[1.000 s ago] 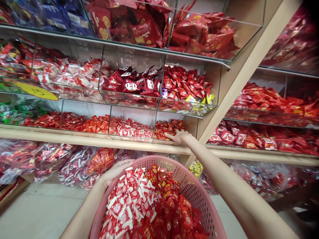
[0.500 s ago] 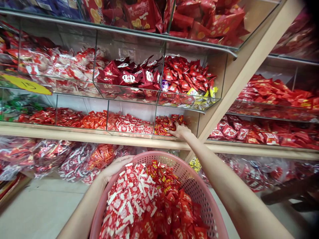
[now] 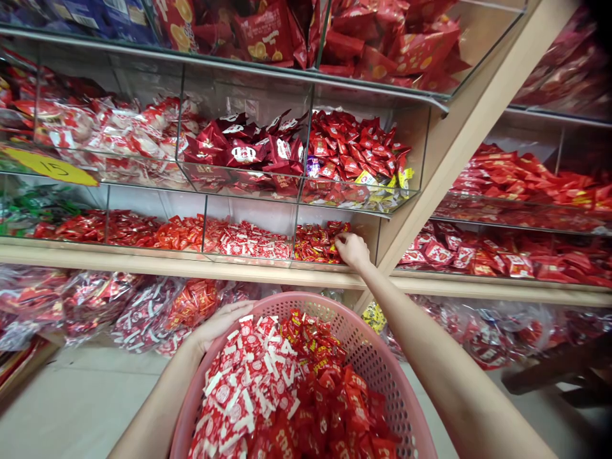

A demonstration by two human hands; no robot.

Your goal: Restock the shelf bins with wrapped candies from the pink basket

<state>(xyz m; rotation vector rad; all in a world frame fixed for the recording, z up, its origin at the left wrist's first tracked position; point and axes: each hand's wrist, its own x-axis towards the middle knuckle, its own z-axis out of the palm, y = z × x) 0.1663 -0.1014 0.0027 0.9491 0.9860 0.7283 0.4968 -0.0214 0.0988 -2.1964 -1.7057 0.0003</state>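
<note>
A pink perforated plastic basket [image 3: 363,331] is in front of me, with my left hand [image 3: 222,324] closed around its far left rim. Inside lie white-and-red wrapped candies [image 3: 253,382] on the left and red wrapped candies [image 3: 329,414] on the right. Small red-and-yellow candies [image 3: 310,338] are heaped at the back. My right hand [image 3: 354,250] is inside the lowest right shelf bin, its fingers curled shut on small red-and-yellow wrapped candies [image 3: 315,242] at the pile's right side. The palm side of that hand is hidden.
Clear dividers split the shelves into bins of wrapped sweets. A slanting wooden upright [image 3: 459,153] stands right of the bin, and a wooden ledge [image 3: 143,258] runs below. Bagged candies [image 3: 143,312] lie underneath. A yellow tag [image 3: 50,167] reads 15.
My right hand's fingers, stretched over the candies before, have curled closed, and the hand has shifted slightly right. My left hand stays on the basket rim.
</note>
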